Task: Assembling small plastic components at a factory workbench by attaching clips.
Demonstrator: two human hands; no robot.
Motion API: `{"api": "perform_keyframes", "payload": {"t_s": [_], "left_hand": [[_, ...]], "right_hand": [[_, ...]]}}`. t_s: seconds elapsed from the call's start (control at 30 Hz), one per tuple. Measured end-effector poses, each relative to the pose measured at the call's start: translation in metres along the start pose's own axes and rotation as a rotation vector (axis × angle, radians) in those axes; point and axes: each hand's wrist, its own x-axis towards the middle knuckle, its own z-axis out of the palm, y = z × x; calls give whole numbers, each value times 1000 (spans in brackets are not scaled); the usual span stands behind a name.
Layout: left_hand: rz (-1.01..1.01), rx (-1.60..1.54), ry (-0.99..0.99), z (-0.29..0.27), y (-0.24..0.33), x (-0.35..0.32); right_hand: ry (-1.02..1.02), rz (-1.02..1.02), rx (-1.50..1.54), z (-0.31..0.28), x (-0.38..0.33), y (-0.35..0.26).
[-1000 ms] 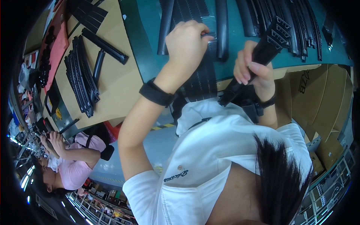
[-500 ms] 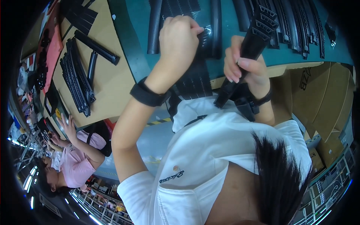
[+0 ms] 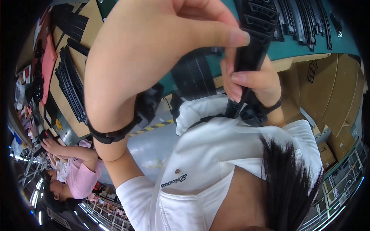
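A black ribbed strip [image 3: 252, 50] is clamped upright in the right hand [image 3: 252, 82], steadied for fitting; its top is pinched by the left hand [image 3: 162, 42]; more strips [image 3: 71, 88] lie on the bench [image 3: 65, 111].

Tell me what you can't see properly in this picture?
- Black strip, head view: its lower end is hidden behind the right hand.
- Left hand, head view: so close that it covers much of the table behind it.
- Co-worker's hands, head view: whatever they hold is too small to make out.
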Motion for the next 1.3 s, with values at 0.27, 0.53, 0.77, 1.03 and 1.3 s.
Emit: {"api": "perform_keyframes", "payload": {"t_s": [0.27,0.53,0.77,1.03,1.3], "left_hand": [[-61,-34,20,2,2,2],[-121,-59,56,1,7,2],[-171,-82,86,1,9,4],[-229,-109,119,2,12,4],[-284,-134,150,9,15,5]], "right_hand": [[58,63,-88,0,-4,-5],[103,139,-197,2,-6,-7],[114,130,-212,3,-5,-6],[94,114,-206,2,-6,-5],[120,115,-205,2,-7,-6]]}}
